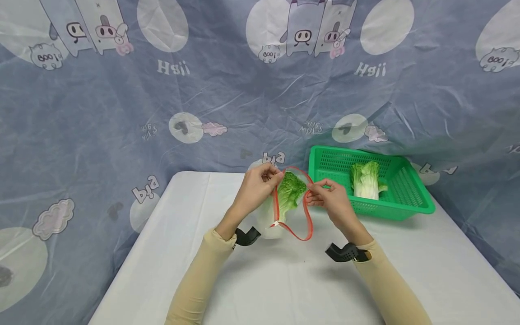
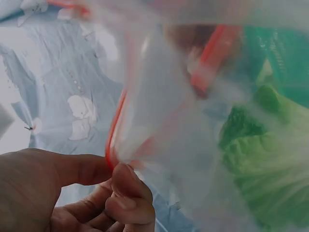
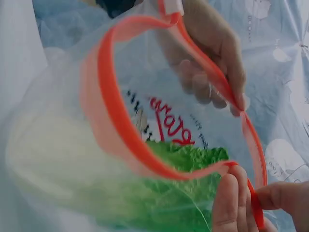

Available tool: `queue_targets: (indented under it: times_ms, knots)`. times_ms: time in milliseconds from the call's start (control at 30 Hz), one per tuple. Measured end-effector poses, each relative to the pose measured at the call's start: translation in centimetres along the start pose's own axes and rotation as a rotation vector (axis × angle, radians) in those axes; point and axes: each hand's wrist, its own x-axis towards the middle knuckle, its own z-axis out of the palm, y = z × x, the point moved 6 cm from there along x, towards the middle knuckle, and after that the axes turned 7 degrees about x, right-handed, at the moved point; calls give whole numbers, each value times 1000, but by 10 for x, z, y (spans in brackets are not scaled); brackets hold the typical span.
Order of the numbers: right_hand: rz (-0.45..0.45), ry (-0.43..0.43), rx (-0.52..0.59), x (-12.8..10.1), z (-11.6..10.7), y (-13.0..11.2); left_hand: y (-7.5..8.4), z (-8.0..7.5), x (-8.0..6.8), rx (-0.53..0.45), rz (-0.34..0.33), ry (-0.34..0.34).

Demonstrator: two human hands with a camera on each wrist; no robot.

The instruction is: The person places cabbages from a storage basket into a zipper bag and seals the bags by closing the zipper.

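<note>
1. Two hands share one thing: a clear zip bag [image 1: 284, 212] with a red seal strip, held up just above the white table [image 1: 170, 253] in front of the person. The left hand [image 1: 257, 187] pinches the strip on the bag's left side, and the right hand [image 1: 328, 195] pinches it on the right side; both are closed on the rim, not spread.
2. The bag's mouth stands open as a red loop between the two pinches. In the right wrist view the strip [image 3: 145, 145] curves wide, with the right thumb and forefinger [image 3: 231, 198] clamped on its lower corner and the left hand's fingers [image 3: 212, 72] behind the far lip.
3. Inside the bag lies a leafy cabbage piece [image 1: 289, 192]. Its long axis runs from the pale stalk end low in the bag, toward the person, up to the frilly green tip near the mouth, away from the person and between the two hands.
4. Neither hand is clearly nearer to the cabbage piece; it sits midway, touching the bag film, and the left wrist view shows it as a green blur [image 2: 263, 164] to the right of the left thumb [image 2: 126, 186].
5. In my judgement the open seal, stretched side to side between the pinches, is the relation that matters: the two lips are apart along most of the loop.
6. A green basket [image 1: 410, 198] rests on the table to the right of the right hand, holding a second cabbage piece [image 1: 365, 180], apart from both hands.
</note>
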Motion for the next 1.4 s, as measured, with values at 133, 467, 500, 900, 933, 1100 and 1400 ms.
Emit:
queue_targets:
  times_ms: [133,467,500,900,933,1100,1400]
  knots:
    - [-29,2,114,-7,2,-7,5,3,-3,-24,-3,-55]
    - [-52,27,224,-8,0,-7,22,8,-24,194,-5,-335]
    - [-55,33,227,-8,-1,-7,25,9,-29,245,7,-393]
    - [-83,63,276,-5,-6,-8,42,21,-50,418,177,-614]
    - [-85,60,277,-5,-6,-8,42,19,-49,411,177,-595]
    - [-106,55,250,-5,-13,-15,40,0,-40,347,186,-443]
    - [-79,69,129,-3,-30,-20,28,-46,-22,208,161,-65]
